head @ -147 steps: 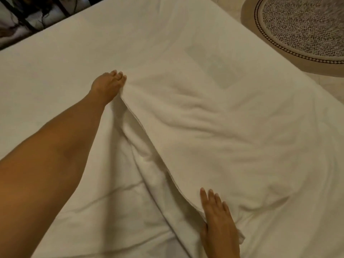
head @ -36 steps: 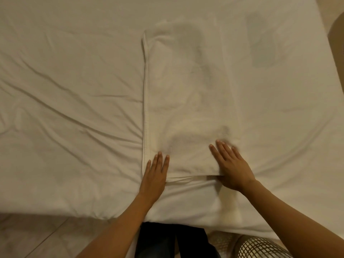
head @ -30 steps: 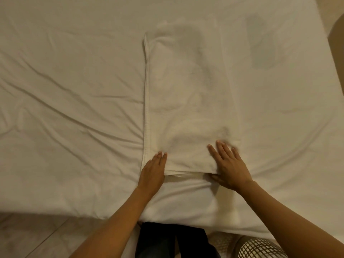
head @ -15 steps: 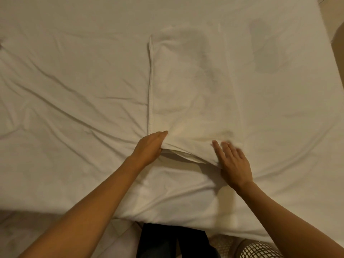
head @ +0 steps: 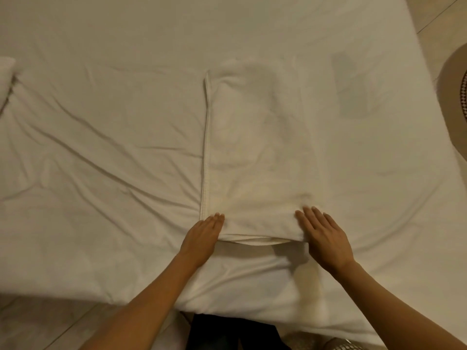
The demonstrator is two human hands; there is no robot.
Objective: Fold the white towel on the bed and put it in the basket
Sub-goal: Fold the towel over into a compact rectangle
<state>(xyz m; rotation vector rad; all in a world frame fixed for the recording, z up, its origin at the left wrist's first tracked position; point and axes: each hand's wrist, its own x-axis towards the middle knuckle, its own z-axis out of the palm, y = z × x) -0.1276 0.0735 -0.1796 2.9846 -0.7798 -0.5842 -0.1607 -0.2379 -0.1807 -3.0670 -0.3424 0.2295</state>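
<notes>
Head view: left hand [head: 202, 236] and right hand [head: 323, 236], fingers flat, on folded white towel's [head: 257, 152] near corners.

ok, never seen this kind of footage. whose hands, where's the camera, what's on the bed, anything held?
There is no machine here: a person works with bare hands. The single camera sits on the person's head and looks forward and down, so the arms enter from the bottom edge. The white towel, folded into a long strip, lies on the bed, which has a wrinkled white sheet. The left hand rests at the strip's near left corner and the right hand at its near right corner, fingers straight. I see neither hand gripping anything. A round rug shows at the right edge. No basket is clearly in view.
</notes>
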